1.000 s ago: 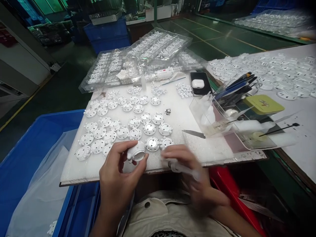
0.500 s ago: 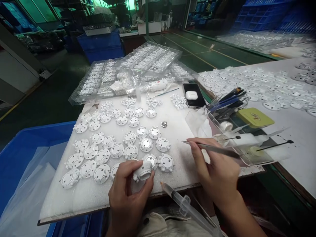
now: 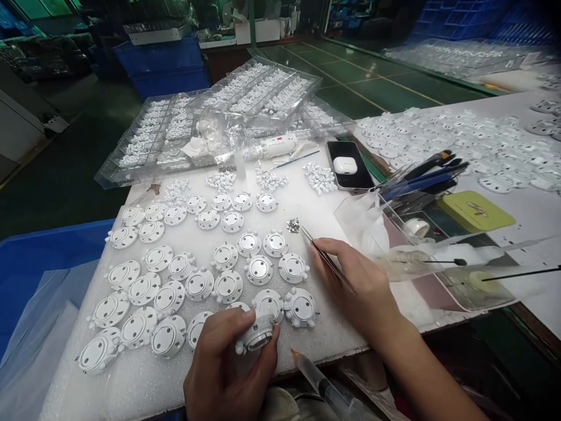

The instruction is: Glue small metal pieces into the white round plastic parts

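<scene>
My left hand (image 3: 223, 365) is closed around a small round white plastic part (image 3: 258, 336), held just above the near edge of the white foam board (image 3: 333, 336). My right hand (image 3: 357, 283) pinches metal tweezers (image 3: 326, 259), their tips pointing up-left toward a little heap of tiny shiny pieces (image 3: 293, 224). Several round white parts with silver discs (image 3: 228, 286) lie in rows on the board between and left of my hands. A clear syringe (image 3: 322, 389) lies at the board's near edge below my right wrist.
Clear blister trays of small white parts (image 3: 245, 99) sit at the back. A phone with an earbud case (image 3: 346, 165), a clear box with brushes (image 3: 421, 175), and a yellow tin (image 3: 477, 210) stand right. A blue bin (image 3: 30, 263) is left. More white parts (image 3: 460, 140) cover the right table.
My right hand let go of the syringe, picked up the tweezers, and moved them up-left toward the shiny pieces. My left hand kept holding the round part.
</scene>
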The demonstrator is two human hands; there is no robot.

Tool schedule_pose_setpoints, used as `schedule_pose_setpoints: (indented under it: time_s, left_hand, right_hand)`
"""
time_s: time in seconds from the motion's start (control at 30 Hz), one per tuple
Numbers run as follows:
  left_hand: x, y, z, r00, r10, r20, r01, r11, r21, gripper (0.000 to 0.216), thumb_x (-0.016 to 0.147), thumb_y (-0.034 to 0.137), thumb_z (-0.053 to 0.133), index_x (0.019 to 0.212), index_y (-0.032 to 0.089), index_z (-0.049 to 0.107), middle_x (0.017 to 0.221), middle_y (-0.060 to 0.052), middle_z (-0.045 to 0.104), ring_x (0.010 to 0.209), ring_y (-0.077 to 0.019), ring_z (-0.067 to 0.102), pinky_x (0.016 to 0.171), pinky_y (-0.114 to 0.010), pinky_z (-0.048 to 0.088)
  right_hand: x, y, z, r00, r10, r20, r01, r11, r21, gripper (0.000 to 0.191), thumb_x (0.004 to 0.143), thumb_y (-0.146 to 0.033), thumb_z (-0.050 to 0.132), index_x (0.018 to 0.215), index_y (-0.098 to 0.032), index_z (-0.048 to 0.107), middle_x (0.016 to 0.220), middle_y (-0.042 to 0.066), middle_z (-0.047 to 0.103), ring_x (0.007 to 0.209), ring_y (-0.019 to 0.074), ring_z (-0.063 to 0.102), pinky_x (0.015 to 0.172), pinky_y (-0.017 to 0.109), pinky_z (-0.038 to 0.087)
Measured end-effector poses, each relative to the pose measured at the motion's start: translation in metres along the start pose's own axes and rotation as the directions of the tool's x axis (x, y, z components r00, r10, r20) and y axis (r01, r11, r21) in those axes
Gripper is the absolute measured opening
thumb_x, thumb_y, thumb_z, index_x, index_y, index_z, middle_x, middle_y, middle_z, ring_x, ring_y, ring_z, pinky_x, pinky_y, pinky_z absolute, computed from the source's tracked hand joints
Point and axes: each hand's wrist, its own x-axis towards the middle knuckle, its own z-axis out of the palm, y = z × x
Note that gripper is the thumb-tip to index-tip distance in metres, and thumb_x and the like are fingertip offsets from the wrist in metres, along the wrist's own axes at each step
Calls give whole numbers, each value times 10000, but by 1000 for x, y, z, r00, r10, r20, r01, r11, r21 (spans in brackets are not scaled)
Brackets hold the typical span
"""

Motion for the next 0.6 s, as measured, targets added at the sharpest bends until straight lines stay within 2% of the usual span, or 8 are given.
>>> schedule_pose_setpoints:
  time_s: [0.13, 0.43, 0.6]
  left_hand:
    - [1, 3, 0, 1000, -23, -2, 23, 1000, 17, 444, 745, 1, 789, 1120, 191, 645, 961, 4, 683, 870, -129, 691, 760, -189, 610]
    - [0, 1, 0, 1000, -18, -15, 19, 998, 68, 431, 748, 39, 805, 1108, 214, 646, 932, -8, 685, 831, -156, 694, 689, -236, 641]
    - [0, 2, 0, 1000, -15, -7, 16, 999, 51, 450, 749, 16, 794, 1124, 209, 637, 955, -4, 679, 860, -144, 689, 726, -219, 636]
  right_hand:
    - [-2, 0, 2, 998, 34, 51, -36, 998, 42, 218, 967, -106, 619, 1167, -163, 553, 968, 69, 728, 856, 173, 736, 794, 263, 605]
    - [-5, 3, 2, 995, 51, 81, -58, 995, 83, 212, 988, -130, 590, 1191, -180, 554, 987, 71, 730, 877, 185, 735, 786, 284, 618]
    - [-6, 4, 3, 996, 34, 85, -42, 995, 90, 232, 979, -105, 582, 1203, -161, 557, 1014, 89, 731, 906, 195, 737, 815, 293, 622]
